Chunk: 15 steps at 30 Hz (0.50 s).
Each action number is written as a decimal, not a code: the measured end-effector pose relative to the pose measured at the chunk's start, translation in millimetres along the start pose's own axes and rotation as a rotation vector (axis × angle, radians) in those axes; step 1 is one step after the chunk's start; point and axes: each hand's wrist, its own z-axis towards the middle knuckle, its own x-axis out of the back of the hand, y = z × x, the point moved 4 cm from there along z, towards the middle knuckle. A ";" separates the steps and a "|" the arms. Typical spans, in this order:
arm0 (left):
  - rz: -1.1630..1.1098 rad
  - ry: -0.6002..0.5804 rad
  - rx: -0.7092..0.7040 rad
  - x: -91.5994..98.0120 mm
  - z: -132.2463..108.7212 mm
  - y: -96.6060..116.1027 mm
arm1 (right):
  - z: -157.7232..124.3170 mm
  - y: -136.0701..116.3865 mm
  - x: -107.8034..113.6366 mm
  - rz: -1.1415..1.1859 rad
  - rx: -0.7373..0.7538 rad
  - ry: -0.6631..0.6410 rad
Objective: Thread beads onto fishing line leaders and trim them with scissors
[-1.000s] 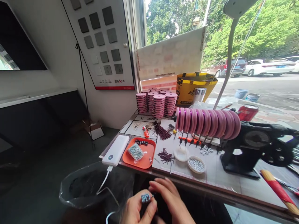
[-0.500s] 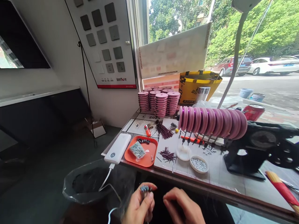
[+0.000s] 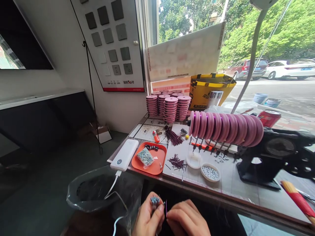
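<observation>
Below the table's front edge, my left hand (image 3: 149,219) is closed around a small bundle of blue-grey tipped pieces (image 3: 155,199) that stick up from the fist. My right hand (image 3: 188,219) is beside it, fingers pinched on a thin purple wire (image 3: 166,207) standing upright between the two hands. The hands almost touch. Both are over my dark lap.
On the table (image 3: 246,193): an orange tray (image 3: 154,167) with a bag of parts, a white power bank (image 3: 125,154), loose purple wires (image 3: 176,162), a small dish of beads (image 3: 210,172), stacked pink spools (image 3: 170,108), a row of pink spools (image 3: 225,127) on a black machine (image 3: 273,157). A lined bin (image 3: 98,193) stands at the left.
The right hand has come in toward the left hand and now pinches a purple wire. The view has shifted slightly, with the table sitting a little higher and further right.
</observation>
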 end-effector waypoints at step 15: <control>0.215 0.043 -0.199 -2.4 -5.6 17.2 | -3.2 10.7 5.4 -0.031 -0.129 -0.044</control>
